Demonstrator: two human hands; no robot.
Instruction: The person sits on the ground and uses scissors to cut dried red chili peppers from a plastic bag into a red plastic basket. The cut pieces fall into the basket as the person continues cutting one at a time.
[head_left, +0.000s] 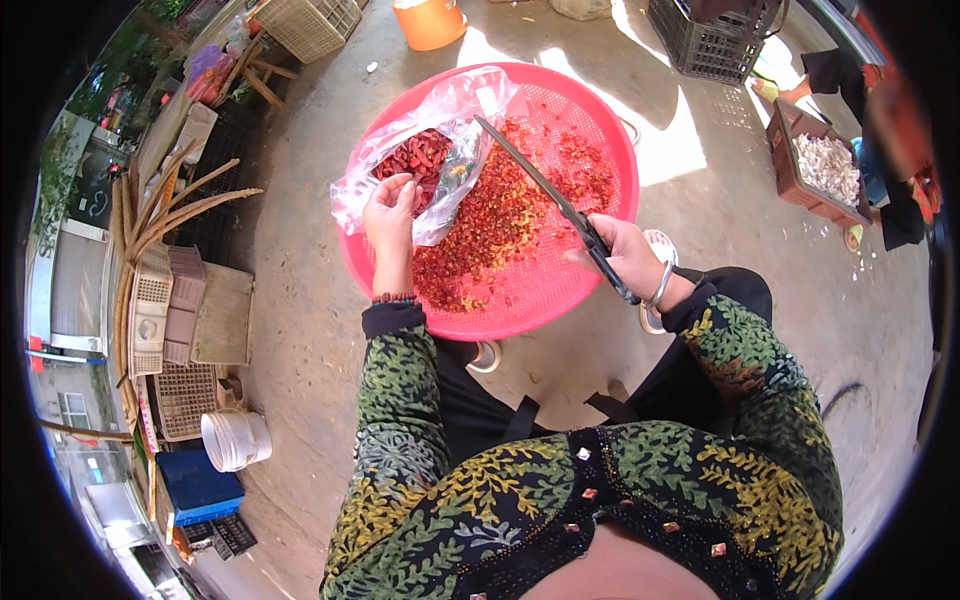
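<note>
A large round pink plastic sieve basket (628, 172) lies low before me, with cut red chili pieces and pale seeds (487, 232) spread over its mesh. On its left part rests an open clear plastic bag (457, 180) of whole dried red chilies (420, 157). My left hand (394, 206) is at the bag's near edge, thumb and fingertips together; whether they pinch something is too small to tell. My right hand (626, 251) grips the dark handle of a pair of long-bladed scissors or shears (540, 180), pointing up and left over the basket. Its blades look closed together.
An orange bucket (430, 26) and a black plastic crate (709, 45) stand beyond the basket. At right, a person (900, 142) is beside a brown crate (784, 161) of whitish pieces, perhaps garlic. Stacked crates (184, 397), a white bucket (236, 440) and a blue box (196, 487) line the left.
</note>
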